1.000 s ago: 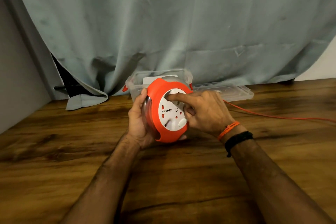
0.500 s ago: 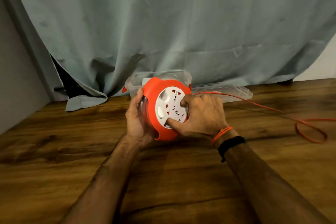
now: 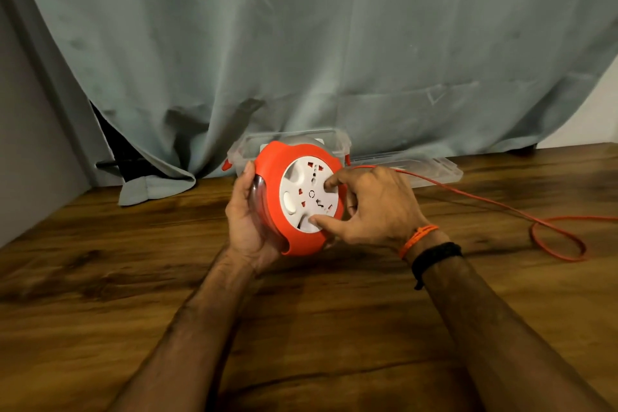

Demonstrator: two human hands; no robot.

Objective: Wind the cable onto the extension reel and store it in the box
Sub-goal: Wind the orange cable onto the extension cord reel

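the round plastic extension reel (image 3: 294, 197) is orange with a white socket face marked by small red slots. the thin cable (image 3: 501, 207) is orange. the clear plastic box (image 3: 337, 140) has red clips. the wooden table (image 3: 100, 278) shows dark brown grain, the hanging cloth curtain (image 3: 301, 43) is grey-green.

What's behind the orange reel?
A clear plastic box sits behind the reel, before the curtain. The reel hides most of the box's inside.
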